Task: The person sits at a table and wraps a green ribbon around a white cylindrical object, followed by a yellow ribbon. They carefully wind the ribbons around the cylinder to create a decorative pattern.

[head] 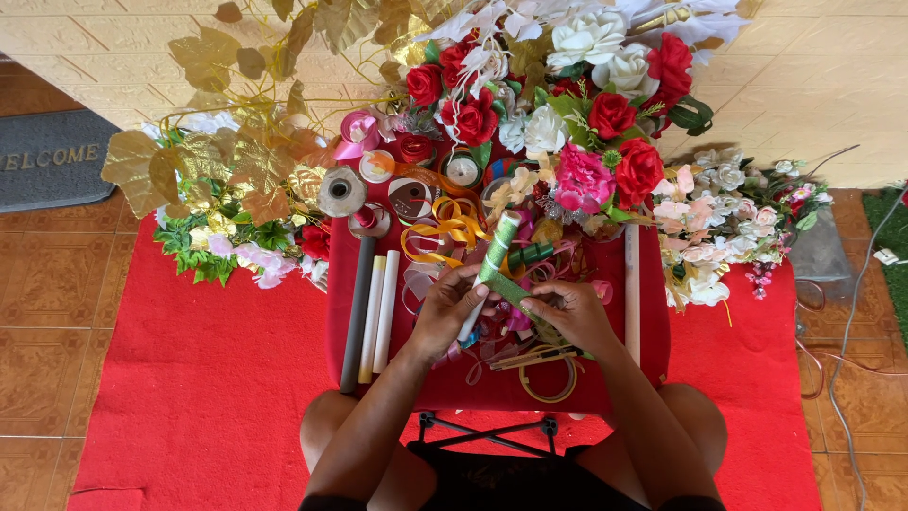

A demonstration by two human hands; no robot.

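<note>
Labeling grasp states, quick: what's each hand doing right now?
Left hand: closed around the white stick, which is partly wrapped in green.
Right hand: fingers pinched on the green tape strip leading to the stick.

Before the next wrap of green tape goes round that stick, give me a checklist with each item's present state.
1. Stick gripped: ok. The left hand holds the stick upright and tilted.
2. Tape in hand: ok. The right hand pinches the green tape running off the stick.
3. Tape taut and flat: cannot tell; the strip is too small to judge.
4. Upper stick covered: ok, green to the tip.
5. Lower stick covered: not ok; white shows below the left hand.
6. Spare sticks within reach: ok. White rods lie on the red table left of the hands.
</note>
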